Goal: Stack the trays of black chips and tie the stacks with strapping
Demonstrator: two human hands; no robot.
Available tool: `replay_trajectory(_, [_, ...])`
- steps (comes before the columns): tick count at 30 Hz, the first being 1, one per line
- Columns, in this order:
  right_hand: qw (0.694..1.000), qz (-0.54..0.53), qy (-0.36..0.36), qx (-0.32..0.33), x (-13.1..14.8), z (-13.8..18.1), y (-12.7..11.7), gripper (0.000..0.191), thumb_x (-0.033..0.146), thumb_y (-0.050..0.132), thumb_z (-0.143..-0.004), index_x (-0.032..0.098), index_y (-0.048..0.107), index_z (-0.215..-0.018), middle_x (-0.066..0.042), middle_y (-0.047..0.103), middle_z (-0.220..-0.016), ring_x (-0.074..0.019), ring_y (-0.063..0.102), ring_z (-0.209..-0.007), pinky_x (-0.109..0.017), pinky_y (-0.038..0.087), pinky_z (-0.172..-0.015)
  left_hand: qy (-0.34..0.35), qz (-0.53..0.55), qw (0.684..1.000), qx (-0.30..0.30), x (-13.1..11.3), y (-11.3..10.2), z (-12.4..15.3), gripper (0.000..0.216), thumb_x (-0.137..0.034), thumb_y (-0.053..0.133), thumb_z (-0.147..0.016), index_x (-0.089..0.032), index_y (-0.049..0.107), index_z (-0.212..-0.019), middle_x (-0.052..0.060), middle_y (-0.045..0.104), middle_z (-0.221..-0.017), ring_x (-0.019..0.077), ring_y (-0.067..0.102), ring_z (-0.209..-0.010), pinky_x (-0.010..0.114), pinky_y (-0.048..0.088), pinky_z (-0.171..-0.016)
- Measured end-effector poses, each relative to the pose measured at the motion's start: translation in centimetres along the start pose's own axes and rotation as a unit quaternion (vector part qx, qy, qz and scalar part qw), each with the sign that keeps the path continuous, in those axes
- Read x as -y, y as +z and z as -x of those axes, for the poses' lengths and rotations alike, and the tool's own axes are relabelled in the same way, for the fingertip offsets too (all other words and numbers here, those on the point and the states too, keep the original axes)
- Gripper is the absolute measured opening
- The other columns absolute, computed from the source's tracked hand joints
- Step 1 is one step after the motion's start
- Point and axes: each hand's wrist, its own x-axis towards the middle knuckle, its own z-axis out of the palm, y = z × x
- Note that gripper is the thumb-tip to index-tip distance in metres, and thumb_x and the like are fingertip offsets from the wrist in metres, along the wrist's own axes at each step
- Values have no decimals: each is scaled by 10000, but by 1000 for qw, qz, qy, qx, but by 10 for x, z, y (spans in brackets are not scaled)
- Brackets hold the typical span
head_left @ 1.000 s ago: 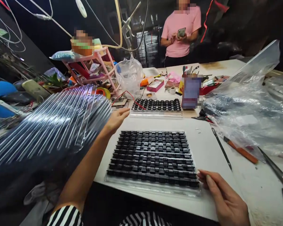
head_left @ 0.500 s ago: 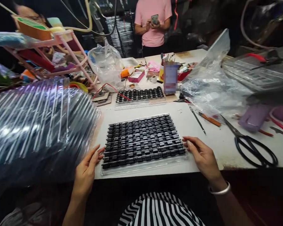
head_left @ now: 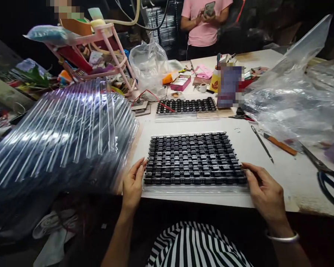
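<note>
A flat block of clear plastic tubes (head_left: 195, 157), filled with rows of small black chip-like parts, lies on the white tabletop in front of me. My left hand (head_left: 133, 181) grips its left edge, thumb near the top and fingers curled at the side, the fingertips partly hidden. On the right edge, my right hand (head_left: 263, 189) pinches the tube ends in a similar way. The near tubes run parallel to the table's front edge. Farther back lies a smaller set of tubes with black parts (head_left: 186, 105), untouched, with a thin red strip across it.
A large pile of clear tubes (head_left: 80, 126) is on the left. At right lie a pointed tool (head_left: 262, 144), an orange-handled knife (head_left: 280, 144), scissors (head_left: 320, 165) and plastic bags (head_left: 278, 107). A pink rack (head_left: 114, 55) stands behind; a person in pink (head_left: 202, 29) holds a phone.
The view has swung left, so everything sits farther right. The block of tubes has turned from slanted to nearly level with the table edge, with both hands now closer on its ends.
</note>
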Motion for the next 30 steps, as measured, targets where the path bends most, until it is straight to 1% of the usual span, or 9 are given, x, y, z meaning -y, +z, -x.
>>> replay_trajectory(5, [1000,-2,-13,-3,4,0,2,253,318,480,-893,193,620,-1062,-77,642,-1023,-211,602,-955,-349,489,-833,18,-22,1000,-10,2,0,3,438,-414,570,-834,-175,588,-1200,92,647,-1181,221,582,-1117,366,409,-1025])
replay_trajectory(12, [1000,-15,-20,2,6,-3,2,225,255,446,-915,191,599,-1067,-85,627,-1028,-200,591,-962,-345,490,-831,34,-82,996,-17,-1,3,4,409,-412,586,-821,-207,611,-1174,64,638,-1198,215,553,-1158,361,379,-1065])
replay_trajectory(16, [999,-25,-28,0,4,-3,1,224,218,429,-923,187,591,-1074,-83,629,-1031,-193,583,-983,-355,476,-870,33,-97,995,-21,-1,6,4,407,-423,595,-813,-218,621,-1163,59,640,-1194,223,547,-1168,363,370,-1079])
replay_trajectory(19, [999,-35,-35,-2,4,-3,0,226,196,419,-926,188,588,-1075,-80,630,-1021,-189,584,-976,-360,474,-878,28,-96,995,-25,-2,8,4,417,-420,611,-801,-220,620,-1166,55,639,-1197,231,543,-1174,372,367,-1085])
replay_trajectory(23, [998,-54,-38,-9,3,-4,0,226,169,418,-921,180,590,-1067,-77,631,-995,-185,592,-939,-353,495,-839,28,-93,994,-42,-4,11,5,434,-407,648,-769,-216,627,-1159,54,643,-1193,241,561,-1152,391,387,-1075])
replay_trajectory(30, [997,-61,-40,-10,3,-5,0,224,142,445,-899,182,588,-1067,-75,627,-996,-194,591,-947,-353,500,-832,26,-87,995,-35,-1,12,3,479,-415,683,-727,-216,628,-1158,57,643,-1191,261,565,-1145,435,383,-1075])
